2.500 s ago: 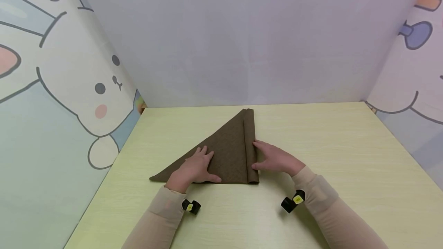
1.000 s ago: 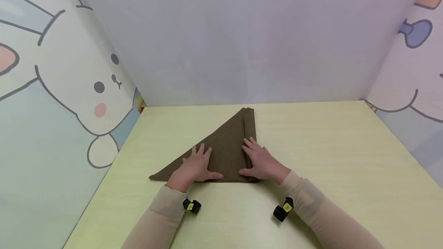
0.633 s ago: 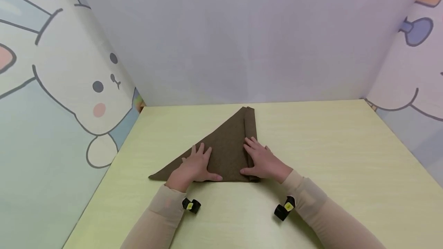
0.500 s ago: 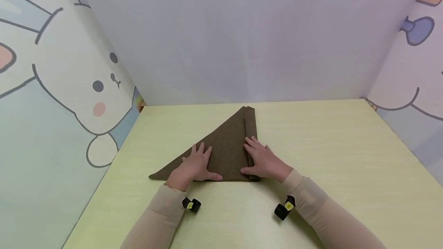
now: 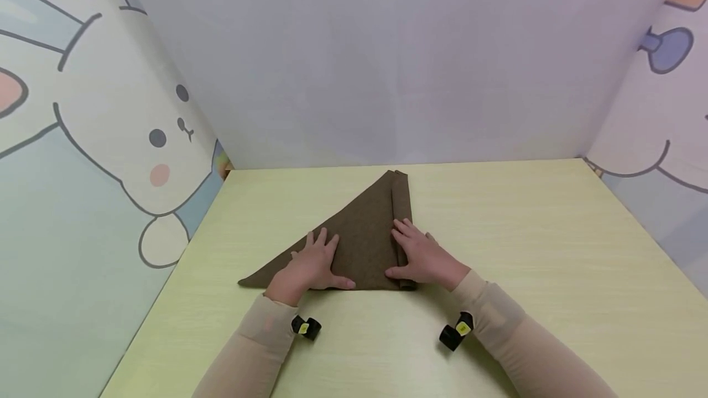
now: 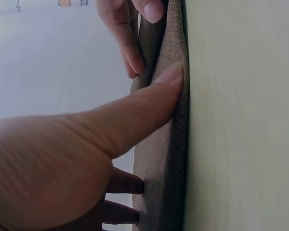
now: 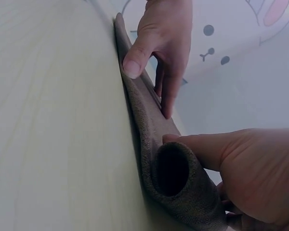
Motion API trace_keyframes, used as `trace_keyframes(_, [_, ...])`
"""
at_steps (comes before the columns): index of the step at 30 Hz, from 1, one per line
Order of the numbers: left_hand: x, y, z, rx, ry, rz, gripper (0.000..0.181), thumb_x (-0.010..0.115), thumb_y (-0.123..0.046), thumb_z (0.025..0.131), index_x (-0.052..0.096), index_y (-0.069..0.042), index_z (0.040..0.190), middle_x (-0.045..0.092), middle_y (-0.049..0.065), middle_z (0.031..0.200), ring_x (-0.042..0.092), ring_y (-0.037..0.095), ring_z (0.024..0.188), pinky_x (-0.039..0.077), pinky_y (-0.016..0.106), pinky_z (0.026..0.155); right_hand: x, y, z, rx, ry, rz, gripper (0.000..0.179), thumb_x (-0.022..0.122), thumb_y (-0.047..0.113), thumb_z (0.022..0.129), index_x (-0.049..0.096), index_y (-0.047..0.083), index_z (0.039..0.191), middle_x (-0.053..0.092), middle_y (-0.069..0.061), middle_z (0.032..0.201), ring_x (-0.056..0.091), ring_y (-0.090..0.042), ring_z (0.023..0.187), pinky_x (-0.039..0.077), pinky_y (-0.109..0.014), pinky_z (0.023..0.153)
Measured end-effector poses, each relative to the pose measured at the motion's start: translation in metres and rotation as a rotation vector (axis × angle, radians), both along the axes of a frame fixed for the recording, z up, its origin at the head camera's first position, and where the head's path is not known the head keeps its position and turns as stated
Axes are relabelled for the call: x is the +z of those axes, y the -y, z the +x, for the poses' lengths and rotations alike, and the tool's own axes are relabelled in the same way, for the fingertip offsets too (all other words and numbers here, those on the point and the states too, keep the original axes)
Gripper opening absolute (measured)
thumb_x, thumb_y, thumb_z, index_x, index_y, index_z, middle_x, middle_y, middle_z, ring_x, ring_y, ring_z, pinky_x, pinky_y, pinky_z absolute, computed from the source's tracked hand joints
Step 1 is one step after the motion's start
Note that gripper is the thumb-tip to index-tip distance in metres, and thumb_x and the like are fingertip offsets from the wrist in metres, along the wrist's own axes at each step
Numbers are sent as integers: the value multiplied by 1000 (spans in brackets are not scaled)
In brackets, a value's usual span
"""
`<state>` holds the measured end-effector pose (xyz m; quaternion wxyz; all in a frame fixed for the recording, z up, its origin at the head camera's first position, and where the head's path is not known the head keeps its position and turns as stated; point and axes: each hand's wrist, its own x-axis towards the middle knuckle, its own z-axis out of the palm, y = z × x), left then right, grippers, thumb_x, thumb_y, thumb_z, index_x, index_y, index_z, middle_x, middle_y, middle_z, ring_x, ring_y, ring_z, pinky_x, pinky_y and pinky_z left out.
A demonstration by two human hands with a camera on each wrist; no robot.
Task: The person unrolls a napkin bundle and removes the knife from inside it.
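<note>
A brown cloth [image 5: 362, 232] lies on the table as a flat triangle, its long point to the left and its right edge turned into a narrow roll [image 5: 401, 198]. My left hand [image 5: 310, 266] rests on the cloth's left half with fingers spread, the thumb along the near edge. Over the lower part of the roll lies my right hand [image 5: 424, 257], its fingertips and thumb tip touching the cloth just left of it. In the right wrist view, the hollow end of the rolled edge [image 7: 196, 199] faces the camera beside my right thumb [image 7: 202, 146].
A pale wooden table [image 5: 525, 220] stretches out around the cloth. Behind it stands a plain greyish wall [image 5: 398, 66]. Cartoon rabbit panels [image 5: 110, 97] stand at both sides. A small black camera [image 5: 456, 331] sits on each wrist.
My right hand has moved left from the roll's outer side to lie over it, fingertips now at its inner edge. Over the last second both hands have hardly moved.
</note>
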<state>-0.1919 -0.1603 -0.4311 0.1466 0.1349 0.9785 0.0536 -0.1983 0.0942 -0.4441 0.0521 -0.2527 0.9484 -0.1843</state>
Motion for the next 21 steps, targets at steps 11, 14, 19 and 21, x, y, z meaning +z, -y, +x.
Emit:
trace_keyframes(11, [0,0,0,2,-1,-3,112,62,-73,63,19,-13,147,6,16,151,3,41,134,27,68,89,1,-2,-1,-3,8,2,92,67,53,76,29,0,142,16,-12,150,7,-28,137,21,-60,98])
trace_keyframes(14, [0,0,0,2,-2,-7,112,62,-73,63,19,-13,147,6,16,151,3,41,134,27,68,89,1,-4,-2,-7,8,2,92,67,52,76,29,0,142,15,-12,150,8,-28,137,21,-60,99])
trace_keyframes(19, [-1,0,0,6,1,-11,113,62,-73,62,18,-13,147,6,16,151,3,41,135,26,68,89,0,-6,-2,-6,13,5,91,68,50,77,29,0,142,16,-13,150,9,-28,137,22,-60,99])
trace_keyframes(21, [-1,0,-1,8,3,-13,113,62,-73,62,18,-13,147,6,15,151,3,41,135,26,68,89,1,-7,-2,-5,15,2,91,68,50,77,29,0,142,16,-13,150,10,-29,137,22,-60,98])
